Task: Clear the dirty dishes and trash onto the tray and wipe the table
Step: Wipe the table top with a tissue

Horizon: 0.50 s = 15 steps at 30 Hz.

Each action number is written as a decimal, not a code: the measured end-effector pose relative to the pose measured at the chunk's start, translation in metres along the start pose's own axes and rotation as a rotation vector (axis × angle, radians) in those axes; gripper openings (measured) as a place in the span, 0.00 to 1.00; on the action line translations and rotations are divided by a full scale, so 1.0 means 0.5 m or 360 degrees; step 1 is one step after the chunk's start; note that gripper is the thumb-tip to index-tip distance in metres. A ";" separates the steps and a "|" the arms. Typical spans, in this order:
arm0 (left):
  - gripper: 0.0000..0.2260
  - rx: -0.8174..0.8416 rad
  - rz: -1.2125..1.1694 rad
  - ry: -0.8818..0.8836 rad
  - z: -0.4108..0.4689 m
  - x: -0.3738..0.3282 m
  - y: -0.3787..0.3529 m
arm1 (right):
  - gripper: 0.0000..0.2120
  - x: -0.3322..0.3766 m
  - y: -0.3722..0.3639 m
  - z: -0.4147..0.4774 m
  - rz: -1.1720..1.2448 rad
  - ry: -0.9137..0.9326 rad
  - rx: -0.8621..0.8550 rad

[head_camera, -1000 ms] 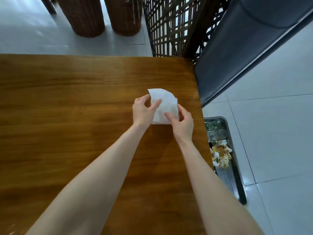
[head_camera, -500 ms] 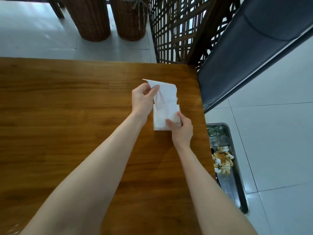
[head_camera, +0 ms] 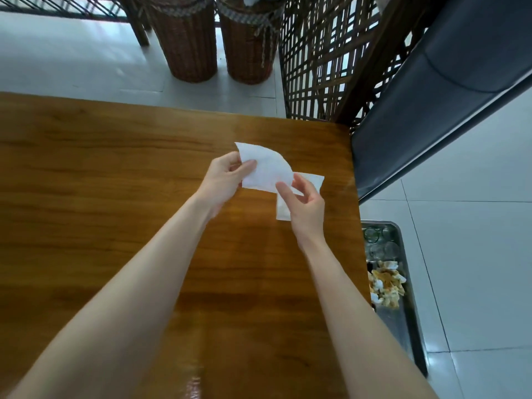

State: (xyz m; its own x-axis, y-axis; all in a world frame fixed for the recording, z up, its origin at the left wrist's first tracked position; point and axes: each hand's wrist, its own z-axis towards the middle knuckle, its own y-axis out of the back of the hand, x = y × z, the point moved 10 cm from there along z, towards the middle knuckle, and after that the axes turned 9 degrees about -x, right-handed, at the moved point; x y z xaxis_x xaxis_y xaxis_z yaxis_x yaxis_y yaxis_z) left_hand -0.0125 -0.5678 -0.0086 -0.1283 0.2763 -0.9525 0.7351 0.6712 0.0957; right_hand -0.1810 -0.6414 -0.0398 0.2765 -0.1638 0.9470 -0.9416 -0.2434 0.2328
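A white paper tissue [head_camera: 267,171] is lifted a little above the wooden table [head_camera: 115,197] near its far right corner. My left hand [head_camera: 223,180] pinches the tissue's left edge between thumb and fingers. My right hand [head_camera: 305,203] pinches its lower right part. A second white tissue piece [head_camera: 312,180] lies flat on the table under my right hand. A metal tray [head_camera: 403,321] stands on the floor to the right of the table, holding clear glasses [head_camera: 380,240] and crumpled stained trash [head_camera: 385,283].
Two wicker baskets [head_camera: 187,44] stand on the floor beyond the table's far edge. A dark lattice screen [head_camera: 322,59] and a dark padded bench [head_camera: 431,105] lie at the far right. White floor tiles [head_camera: 475,254] surround the tray.
The tissue has been pulled up and spread out between both hands. My left hand moved left and my right hand lifted off the flat piece, which stays on the table.
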 end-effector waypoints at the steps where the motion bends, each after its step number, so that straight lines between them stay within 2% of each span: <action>1: 0.06 -0.0012 0.0054 0.0038 -0.014 0.024 0.017 | 0.25 -0.011 -0.010 -0.015 0.0014 -0.0038 0.0021; 8: 0.06 -0.0163 0.0475 0.0273 -0.093 0.196 0.093 | 0.12 -0.153 -0.053 -0.107 -0.0196 -0.0317 0.0133; 12: 0.12 -0.0428 0.0630 0.0326 -0.117 0.265 0.139 | 0.13 -0.197 -0.060 -0.142 -0.0390 -0.0373 0.0140; 15: 0.19 -0.0672 0.0739 0.0217 -0.133 0.276 0.176 | 0.18 -0.175 -0.059 -0.141 -0.0527 -0.0190 0.0089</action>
State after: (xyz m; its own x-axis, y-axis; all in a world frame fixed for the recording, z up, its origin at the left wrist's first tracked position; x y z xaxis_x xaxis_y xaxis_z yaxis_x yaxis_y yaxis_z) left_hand -0.0098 -0.4249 -0.1124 0.0364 0.6695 -0.7419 0.4125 0.6661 0.6214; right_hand -0.1910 -0.5526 -0.1138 0.5885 -0.1772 0.7888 -0.7862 -0.3533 0.5071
